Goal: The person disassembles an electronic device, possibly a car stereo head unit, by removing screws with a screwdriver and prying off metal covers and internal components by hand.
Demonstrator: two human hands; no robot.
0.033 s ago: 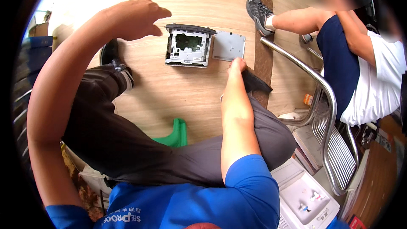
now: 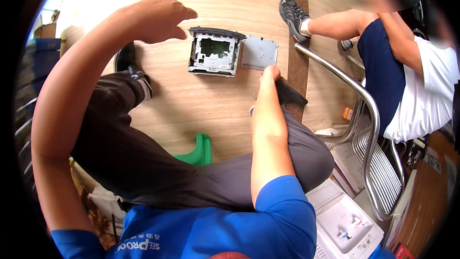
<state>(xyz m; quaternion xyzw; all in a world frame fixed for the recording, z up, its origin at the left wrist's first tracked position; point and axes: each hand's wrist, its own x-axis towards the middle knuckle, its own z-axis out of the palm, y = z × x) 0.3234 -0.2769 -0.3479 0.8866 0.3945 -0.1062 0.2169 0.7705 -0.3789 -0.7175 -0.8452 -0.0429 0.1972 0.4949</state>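
While the left hand [image 2: 162,20] hung spread wide beside the boxy device [image 2: 216,61], the right hand [image 2: 271,72] was at the grey plate [image 2: 259,52], its grip impossible to tell

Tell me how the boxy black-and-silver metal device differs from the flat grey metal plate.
The boxy black-and-silver metal device is thick; the flat grey metal plate is thin. The device has an opening showing green inside, while the plate's surface is mostly unbroken. Both look metallic and roughly rectangular.
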